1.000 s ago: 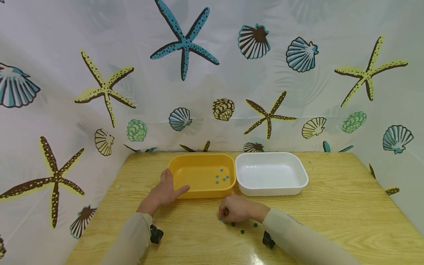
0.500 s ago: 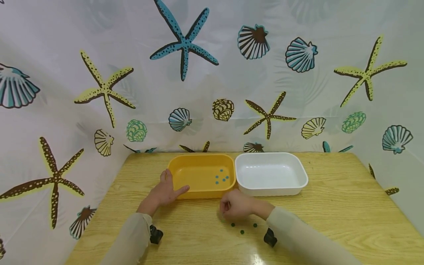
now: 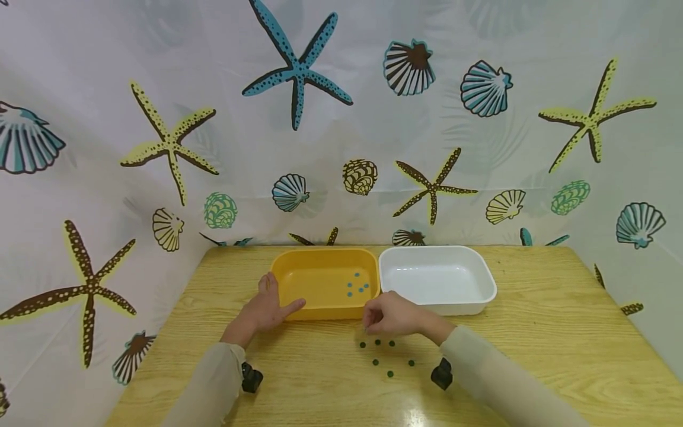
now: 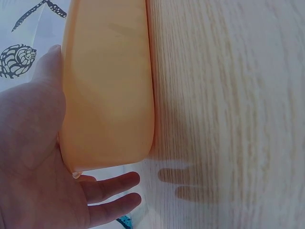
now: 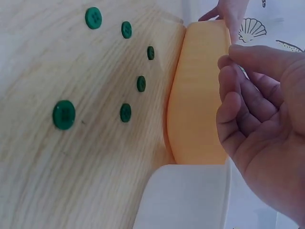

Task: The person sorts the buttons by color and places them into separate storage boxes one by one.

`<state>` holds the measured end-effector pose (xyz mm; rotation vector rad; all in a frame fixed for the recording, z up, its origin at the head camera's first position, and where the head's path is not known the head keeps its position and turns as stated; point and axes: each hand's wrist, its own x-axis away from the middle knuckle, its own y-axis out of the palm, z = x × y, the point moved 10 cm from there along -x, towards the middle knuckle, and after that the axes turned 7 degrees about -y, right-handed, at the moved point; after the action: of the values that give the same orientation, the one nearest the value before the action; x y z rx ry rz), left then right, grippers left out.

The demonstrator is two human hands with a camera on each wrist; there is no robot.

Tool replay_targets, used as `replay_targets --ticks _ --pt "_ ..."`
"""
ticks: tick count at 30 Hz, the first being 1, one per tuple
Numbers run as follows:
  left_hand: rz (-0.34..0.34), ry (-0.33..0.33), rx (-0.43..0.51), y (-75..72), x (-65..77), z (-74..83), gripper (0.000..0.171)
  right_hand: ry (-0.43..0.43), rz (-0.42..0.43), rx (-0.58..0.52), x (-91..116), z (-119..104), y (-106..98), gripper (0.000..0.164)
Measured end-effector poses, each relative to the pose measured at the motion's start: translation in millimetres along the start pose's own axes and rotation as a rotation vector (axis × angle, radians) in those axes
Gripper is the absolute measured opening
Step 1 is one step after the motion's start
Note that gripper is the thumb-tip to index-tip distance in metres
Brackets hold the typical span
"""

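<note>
My left hand [image 3: 265,303] rests at the near left corner of the yellow tray [image 3: 325,313], thumb along the front rim and the other fingers extended by its end. In the left wrist view two fingers [image 4: 112,188] stick out beyond the tray's end wall. Over the table, just in front of where the yellow tray meets the white tray [image 3: 464,308], my right hand [image 3: 393,314] pinches a small blue button between thumb and forefinger, mostly hidden by the fingertips. Several dark green buttons [image 5: 64,115] lie on the wood below that hand.
Several blue buttons [image 3: 361,290] lie inside the yellow tray toward its right end. The white tray stands right beside it. A patterned cloth [image 3: 331,148] with shells and starfish hangs behind the wooden table [image 3: 533,332].
My right hand has lifted the blue button off the table and moved back and slightly right, toward the trays, uncovering more green buttons. My left hand has stayed in place.
</note>
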<state>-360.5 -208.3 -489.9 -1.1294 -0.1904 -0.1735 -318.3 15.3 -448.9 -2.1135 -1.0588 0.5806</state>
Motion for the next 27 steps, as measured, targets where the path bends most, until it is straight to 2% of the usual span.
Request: replay_targets --ticks 7,16,27 --pt "-0.003 0.001 0.008 -0.9 1.4 1.1 0.116 -0.008 0.06 -0.067 -2 0 -13 0.007" --pt "-0.001 0.003 0.005 -3.1 3.3 2.4 0.116 0.045 0.16 -0.153 -12 3 -31 0.005" --pt "-0.006 0.0 0.01 0.2 1.2 0.1 0.118 0.121 0.2 -0.173 -28 20 -33 0.004"
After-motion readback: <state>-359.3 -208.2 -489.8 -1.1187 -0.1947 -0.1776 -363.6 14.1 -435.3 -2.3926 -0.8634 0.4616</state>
